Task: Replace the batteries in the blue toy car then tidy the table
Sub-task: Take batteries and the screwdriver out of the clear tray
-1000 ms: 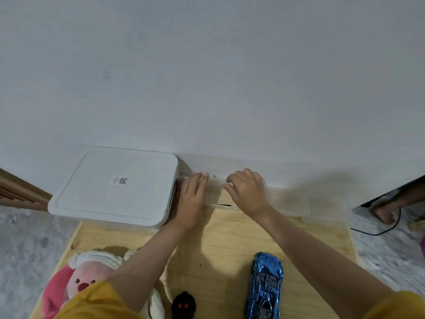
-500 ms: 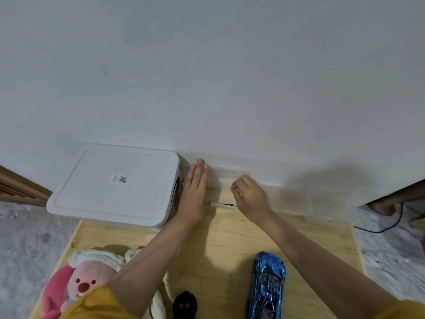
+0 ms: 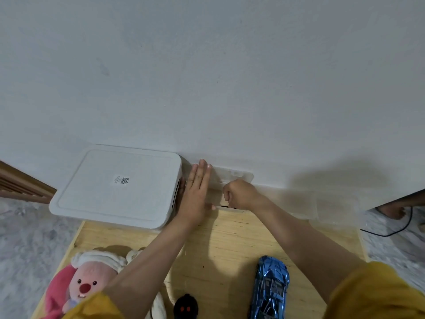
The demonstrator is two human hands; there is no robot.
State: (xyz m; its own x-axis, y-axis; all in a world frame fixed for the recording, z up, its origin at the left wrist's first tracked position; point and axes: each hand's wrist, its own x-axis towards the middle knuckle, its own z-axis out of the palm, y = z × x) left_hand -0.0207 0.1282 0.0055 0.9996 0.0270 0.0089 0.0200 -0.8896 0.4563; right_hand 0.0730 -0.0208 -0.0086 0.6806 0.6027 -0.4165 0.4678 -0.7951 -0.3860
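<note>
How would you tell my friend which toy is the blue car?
Start at the light wooden table against the white wall. Along its near edge lie a pink plush animal, a small black remote with red buttons and, furthest right, the shiny metallic blue toy car. It is the only glossy blue thing there.

Light was soft, dim and even. Arms cast shadows on the table [image 3: 230, 245] and wall [image 3: 207, 77]. Wide-angle bending curved the edges. Slightly soft focus; no glare.
</note>
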